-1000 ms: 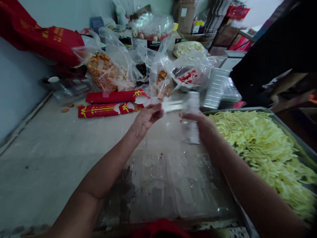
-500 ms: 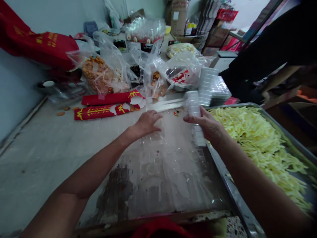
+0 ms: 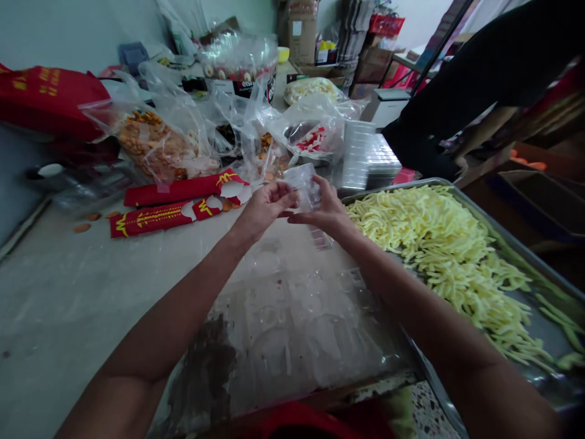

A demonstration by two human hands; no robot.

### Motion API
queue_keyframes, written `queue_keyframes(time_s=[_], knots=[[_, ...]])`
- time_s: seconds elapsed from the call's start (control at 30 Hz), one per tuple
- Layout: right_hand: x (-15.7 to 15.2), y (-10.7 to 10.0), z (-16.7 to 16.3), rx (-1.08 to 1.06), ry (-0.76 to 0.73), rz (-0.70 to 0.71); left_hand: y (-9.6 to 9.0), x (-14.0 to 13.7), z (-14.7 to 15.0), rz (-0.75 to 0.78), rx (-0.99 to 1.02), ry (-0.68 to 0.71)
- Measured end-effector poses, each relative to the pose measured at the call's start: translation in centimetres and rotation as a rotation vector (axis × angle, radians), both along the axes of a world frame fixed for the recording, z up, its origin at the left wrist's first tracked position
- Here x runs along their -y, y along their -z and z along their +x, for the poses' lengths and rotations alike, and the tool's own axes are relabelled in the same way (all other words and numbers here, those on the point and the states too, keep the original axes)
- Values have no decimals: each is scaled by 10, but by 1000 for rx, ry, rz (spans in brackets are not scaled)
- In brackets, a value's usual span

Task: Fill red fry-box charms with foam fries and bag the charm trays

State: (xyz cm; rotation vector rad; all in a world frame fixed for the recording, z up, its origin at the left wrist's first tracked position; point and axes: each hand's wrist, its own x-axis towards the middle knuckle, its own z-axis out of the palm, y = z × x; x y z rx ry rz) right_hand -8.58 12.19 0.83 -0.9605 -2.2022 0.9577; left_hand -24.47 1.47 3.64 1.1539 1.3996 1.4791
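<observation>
In the head view my two hands meet over the middle of the table. Between them is a stack of clear plastic trays [image 3: 302, 177], tilted and partly covered by my fingers. My left hand [image 3: 267, 207] pinches its left edge with thumb and fingertips. Around the right side, my right hand [image 3: 326, 210] has its thumb and fingers curled. Two red cartons with yellow marks [image 3: 159, 216] lie left of my left hand. Just beyond the hands stand clear bags, one with small red and white pieces [image 3: 311, 139].
A metal tray [image 3: 445, 183] of pale yellow fry-shaped strips [image 3: 439, 250] sits at the right. Clear plastic containers [image 3: 365, 155] are stacked behind it. A bag of brown snacks [image 3: 148, 143] stands at the back left. Someone in dark clothing [image 3: 457, 79] leans in from the right.
My right hand has brought the plastic stack leftward to the middle, and my left hand has closed on it. The camera view has shifted slightly to the right.
</observation>
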Motion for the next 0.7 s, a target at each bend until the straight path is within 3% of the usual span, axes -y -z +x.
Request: queue_keyframes(time_s=[0.1, 0.17, 0.3, 0.37, 0.47, 0.57, 0.7], knots=[[1, -5, -6, -50, 97, -79, -5, -26, 15, 27, 291, -100], [3, -9, -1, -132, 69, -221, 1, -35, 18, -4, 415, -141], [8, -21, 29, -397, 22, -605, 22, -41, 21, -153, 645, -40], [7, -27, 51, -446, 67, -697, 31, -46, 22, -238, 674, 26], [4, -35, 84, -410, 180, -719, 39, -56, 18, -316, 619, 61], [1, -36, 105, -433, 269, -615, 43, -65, 11, -336, 597, 11], [0, -20, 96, -330, 261, -476, 48, -66, 14, -339, 628, 2]])
